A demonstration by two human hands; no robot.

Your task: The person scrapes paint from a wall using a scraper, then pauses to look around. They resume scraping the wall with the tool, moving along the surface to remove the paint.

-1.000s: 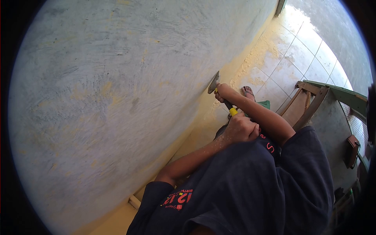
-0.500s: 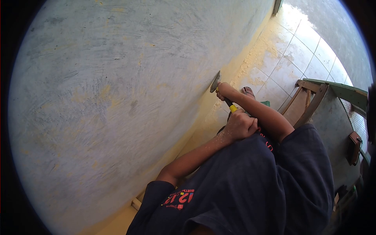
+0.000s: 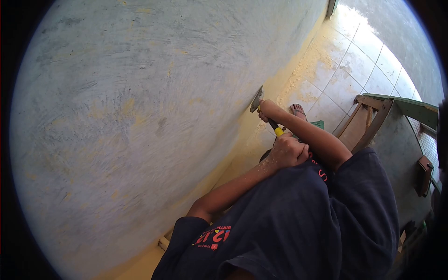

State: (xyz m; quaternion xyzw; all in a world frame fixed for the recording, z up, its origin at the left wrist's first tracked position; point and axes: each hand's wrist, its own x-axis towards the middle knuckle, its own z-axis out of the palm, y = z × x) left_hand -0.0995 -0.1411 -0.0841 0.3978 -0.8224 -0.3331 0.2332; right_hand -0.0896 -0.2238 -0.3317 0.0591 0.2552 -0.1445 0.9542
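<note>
A scraper (image 3: 255,100) with a flat metal blade and a black-and-yellow handle is held in both hands. Its blade lies against the grey, scuffed wall (image 3: 130,140), low down where a yellow band shows. My right hand (image 3: 269,110) is closed around the handle close to the blade. Behind it, my left hand (image 3: 288,151) is closed at the yellow rear end of the handle, near my chest. Pale flakes speckle the left wrist and forearm. The exact contact of the blade edge is too small to make out.
Yellowish scrapings (image 3: 298,79) lie on the white tiled floor (image 3: 357,60) along the wall base. A sandaled foot (image 3: 297,111) stands below my hands. To the right is a wooden-framed piece of furniture (image 3: 373,123), with a brown wallet-like object (image 3: 423,176) beyond it.
The view has shifted very slightly. Both hands keep their grip on the scraper, and its blade stays at almost the same spot on the wall.
</note>
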